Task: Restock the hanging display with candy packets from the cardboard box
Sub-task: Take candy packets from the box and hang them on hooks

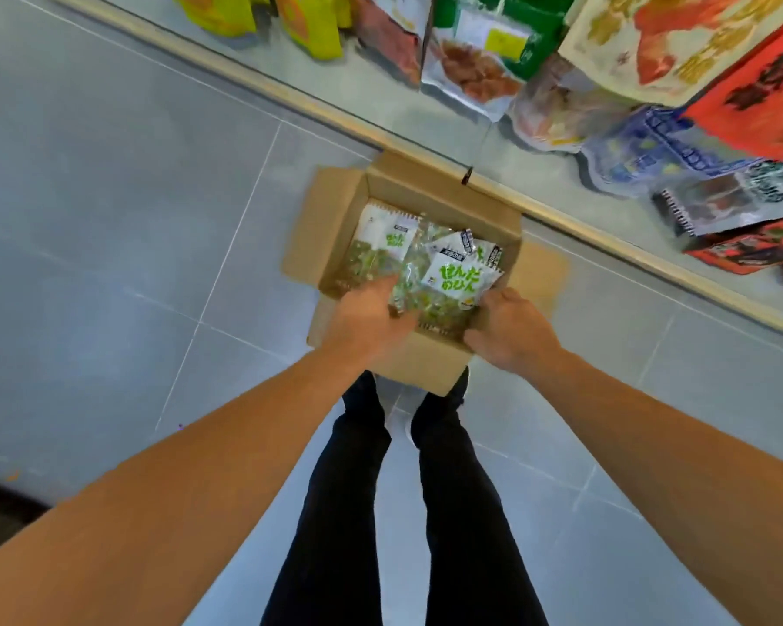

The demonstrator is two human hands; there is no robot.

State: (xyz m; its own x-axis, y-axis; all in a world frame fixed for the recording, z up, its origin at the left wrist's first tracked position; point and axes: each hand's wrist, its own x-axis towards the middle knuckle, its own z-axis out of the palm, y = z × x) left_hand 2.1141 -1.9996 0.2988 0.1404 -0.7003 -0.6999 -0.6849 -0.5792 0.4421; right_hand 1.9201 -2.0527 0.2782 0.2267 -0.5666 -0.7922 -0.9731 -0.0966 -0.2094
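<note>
Cardboard box (426,363), flaps open, on the grey tiled floor (109,264) at frame centre, holding green-and-white candy packets (455,282). Left hand (367,325) and right hand (509,329) reach in from the lower frame, fingers curled on the nearest packets' edges. Hanging display (652,83) of snack bags, upper right.

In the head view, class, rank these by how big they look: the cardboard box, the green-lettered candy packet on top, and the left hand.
1. cardboard box, clearly the largest.
2. and 3. candy packet and left hand: similar, and the hand sits nearer the camera, so no firm ranking.
</note>
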